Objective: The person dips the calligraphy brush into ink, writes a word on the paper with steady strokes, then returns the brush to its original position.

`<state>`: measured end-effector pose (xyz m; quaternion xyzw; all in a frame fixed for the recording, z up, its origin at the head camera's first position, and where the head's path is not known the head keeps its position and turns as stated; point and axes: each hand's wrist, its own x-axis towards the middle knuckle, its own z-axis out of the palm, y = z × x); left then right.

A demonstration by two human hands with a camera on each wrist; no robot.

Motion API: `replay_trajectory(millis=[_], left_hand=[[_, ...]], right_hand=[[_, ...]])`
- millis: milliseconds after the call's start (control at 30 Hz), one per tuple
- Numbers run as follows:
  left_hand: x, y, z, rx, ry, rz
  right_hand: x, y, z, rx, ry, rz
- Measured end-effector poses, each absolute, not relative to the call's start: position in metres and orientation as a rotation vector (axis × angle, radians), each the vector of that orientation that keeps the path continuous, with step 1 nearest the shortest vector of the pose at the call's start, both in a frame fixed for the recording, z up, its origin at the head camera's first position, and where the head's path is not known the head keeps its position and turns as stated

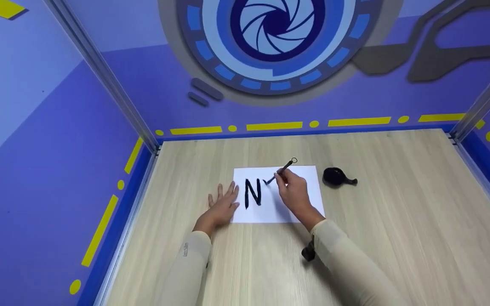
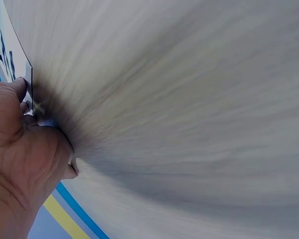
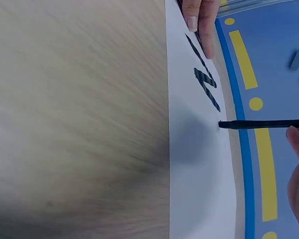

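A white sheet of paper (image 1: pixel 287 212) lies on the wooden table with a black letter N (image 1: pixel 253 194) painted on its left part. My right hand (image 1: pixel 294 192) pinches a dark brush (image 1: pixel 286 165), its tip at a short black mark just right of the N. In the right wrist view the brush (image 3: pixel 264 124) touches or nearly touches the paper (image 3: pixel 189 174), beside the N (image 3: pixel 207 82). My left hand (image 1: pixel 222 207) rests with spread fingers on the paper's left edge; the left wrist view shows this hand (image 2: pixel 27 149) from the wrist side.
A black, round container with a narrow spout or handle (image 1: pixel 334 177) stands on the table (image 1: pixel 398 212) right of the paper. Blue and purple printed panels (image 1: pixel 143 76) with yellow marks enclose the table at the back and both sides.
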<state>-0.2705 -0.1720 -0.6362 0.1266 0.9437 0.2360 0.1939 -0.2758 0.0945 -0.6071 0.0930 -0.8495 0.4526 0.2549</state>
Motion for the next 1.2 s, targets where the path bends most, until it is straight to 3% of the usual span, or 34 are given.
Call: replay_trajectory(millis=[1200], left_hand=[[-0.270, -0.171, -0.635, 0.368, 2.636, 0.698]], right_hand=[[-0.265, 0.112, -0.599, 0.259, -2.338, 1.312]])
